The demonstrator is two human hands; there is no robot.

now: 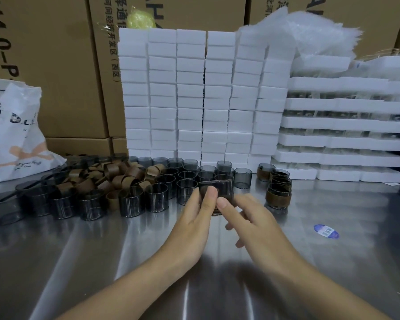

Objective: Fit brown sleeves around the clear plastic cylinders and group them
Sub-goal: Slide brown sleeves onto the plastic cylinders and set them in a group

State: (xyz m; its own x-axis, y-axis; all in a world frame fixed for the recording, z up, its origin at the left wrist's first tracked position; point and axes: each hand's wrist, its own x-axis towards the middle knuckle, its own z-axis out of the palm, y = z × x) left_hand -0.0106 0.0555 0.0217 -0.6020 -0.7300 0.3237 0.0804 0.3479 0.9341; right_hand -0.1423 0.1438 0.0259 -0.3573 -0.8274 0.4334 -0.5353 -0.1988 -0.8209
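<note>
Steel bench [333, 262] carries the stock; left hand [194, 218] and right hand [249, 218] both grasp one smoky cylinder [214, 187], fingers [195, 199] and thumbs pinching its wall; brown sleeves [116, 176] lie heaped left of that cylinder; bare cylinders [185, 175] stand behind it; sleeved cylinders [278, 195] stand to its right.

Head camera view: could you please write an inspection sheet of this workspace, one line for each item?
Surface: shiny metal table.
Job's things: bare cylinders stand at left and centre; loose brown sleeves piled among them; sleeved cylinders grouped at right.
Clutter: blue sticker on the table; white plastic bag at left.
Grips: left hand and right hand both hold one cylinder, thumbs on its front.
Cables: nothing seen.
Surroundings: stacked white foam blocks, foam trays, cardboard boxes behind.
</note>
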